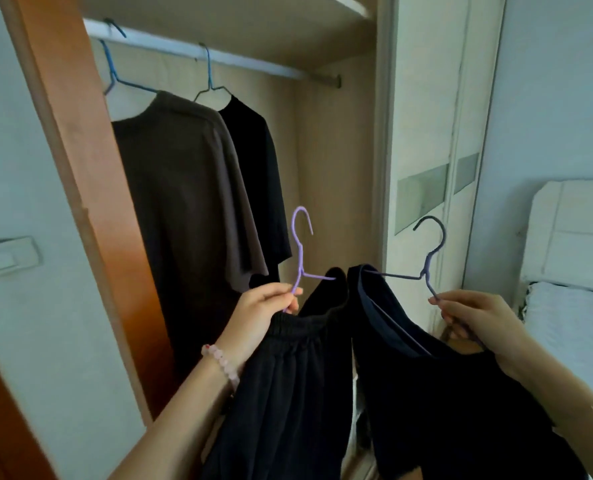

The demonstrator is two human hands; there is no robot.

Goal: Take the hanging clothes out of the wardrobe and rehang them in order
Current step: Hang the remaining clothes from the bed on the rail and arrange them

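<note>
— Black trousers [288, 393] hang off the lilac hanger [301, 251] my left hand [260, 306] pinches.
— Right hand [475, 313]?
— Curled round the dark hanger [426, 261] carrying the dark top [444, 393]; both outside the wardrobe [322, 150] (hooks up for the rail [253, 65], I'd judge).

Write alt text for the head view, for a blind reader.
In front of an open wardrobe, the left hand grips a lilac hanger with a black elastic-waist garment and the right hand a dark hanger with a dark top. A brown shirt and a black shirt hang on the rail behind.
</note>
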